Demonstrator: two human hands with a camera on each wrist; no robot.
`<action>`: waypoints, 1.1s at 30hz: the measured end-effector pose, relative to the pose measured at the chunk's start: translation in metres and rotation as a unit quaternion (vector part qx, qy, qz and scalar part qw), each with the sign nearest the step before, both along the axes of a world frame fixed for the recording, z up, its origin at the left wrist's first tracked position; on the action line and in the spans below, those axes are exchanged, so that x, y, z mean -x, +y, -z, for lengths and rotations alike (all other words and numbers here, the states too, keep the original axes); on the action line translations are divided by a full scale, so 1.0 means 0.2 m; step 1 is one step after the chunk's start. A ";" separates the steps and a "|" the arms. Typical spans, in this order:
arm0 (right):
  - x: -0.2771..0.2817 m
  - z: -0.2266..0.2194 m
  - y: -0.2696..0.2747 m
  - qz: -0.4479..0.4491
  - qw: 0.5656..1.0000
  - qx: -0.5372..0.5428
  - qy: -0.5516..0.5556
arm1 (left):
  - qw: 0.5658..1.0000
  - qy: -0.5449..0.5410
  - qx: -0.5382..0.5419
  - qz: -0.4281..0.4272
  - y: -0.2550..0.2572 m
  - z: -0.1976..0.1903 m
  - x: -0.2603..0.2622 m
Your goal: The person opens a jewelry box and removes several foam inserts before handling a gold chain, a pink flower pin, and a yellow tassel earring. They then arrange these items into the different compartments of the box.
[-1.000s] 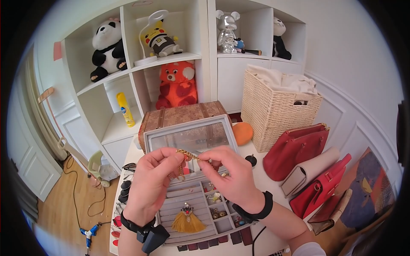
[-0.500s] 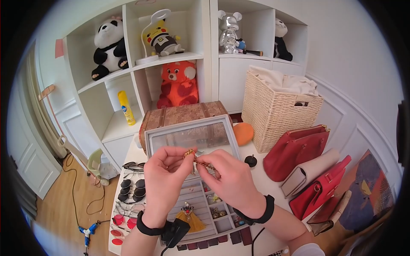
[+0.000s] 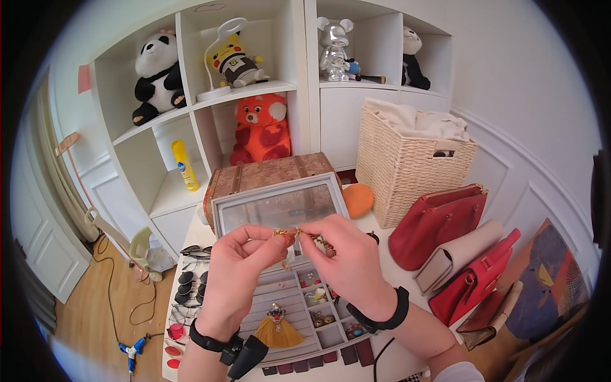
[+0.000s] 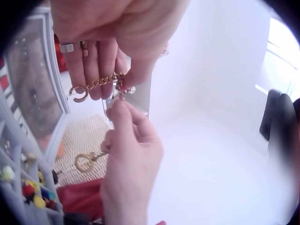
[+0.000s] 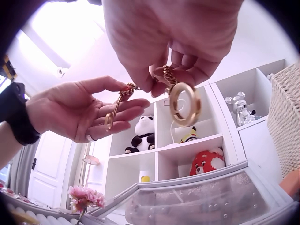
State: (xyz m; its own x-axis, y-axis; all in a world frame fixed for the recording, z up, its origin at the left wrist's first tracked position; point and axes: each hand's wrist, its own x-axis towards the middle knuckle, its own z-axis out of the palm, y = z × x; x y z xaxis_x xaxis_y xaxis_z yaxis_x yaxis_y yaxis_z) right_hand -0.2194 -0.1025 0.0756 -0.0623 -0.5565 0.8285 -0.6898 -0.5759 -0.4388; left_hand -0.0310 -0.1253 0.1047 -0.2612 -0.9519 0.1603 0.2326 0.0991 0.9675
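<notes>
A gold chain (image 4: 101,82) with chunky links runs between the two hands, which meet above an open grey jewelry box (image 3: 299,358). My left hand (image 3: 237,274) pinches it between thumb and forefinger, the other fingers stretched out behind. One end of the chain lies along those fingers and carries a C-shaped gold charm (image 5: 108,123). With thumb and forefinger, my right hand (image 3: 350,267) pinches the chain close to the left fingertips. From the right hand hangs a round gold ring (image 5: 174,105). A small red piece shows at the left fingertips.
The box holds a yellow tassel ornament (image 3: 280,332) and small trinkets in compartments; its clear lid (image 3: 340,191) stands raised. Sunglasses (image 3: 184,286) lie to the left. Handbags (image 3: 439,223) and a woven basket (image 3: 398,172) stand to the right, a patterned trunk (image 3: 267,173) behind.
The left hand moved right and then partly back left, with its wrist turning. Both hands keep pinching the chain, and their fingertips stay close together above the box.
</notes>
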 end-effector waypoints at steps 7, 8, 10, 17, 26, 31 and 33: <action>-0.02 0.01 0.01 0.007 1.000 -0.029 0.008 | 0.997 0.044 -0.049 0.048 -0.02 0.01 -0.01; -0.02 0.01 0.01 -0.001 0.999 -0.029 0.016 | 0.998 0.045 -0.043 0.033 -0.02 0.01 -0.01; -0.02 0.02 0.01 -0.009 0.999 -0.029 0.024 | 0.998 0.042 -0.029 0.022 -0.04 0.03 0.00; -0.02 -0.01 0.08 -0.002 0.977 -0.021 0.213 | 0.995 -0.023 0.076 -0.059 -0.04 0.12 0.08; 0.01 0.00 0.03 -0.021 0.985 -0.009 0.171 | 0.986 -0.051 0.142 -0.071 -0.06 0.16 0.08; 0.06 -0.03 0.02 -0.098 0.985 -0.040 0.139 | 0.984 -0.104 0.131 -0.057 -0.04 0.11 0.04; 0.06 -0.04 0.00 -0.104 0.984 0.008 0.147 | 0.981 -0.129 0.136 -0.042 -0.04 0.08 0.02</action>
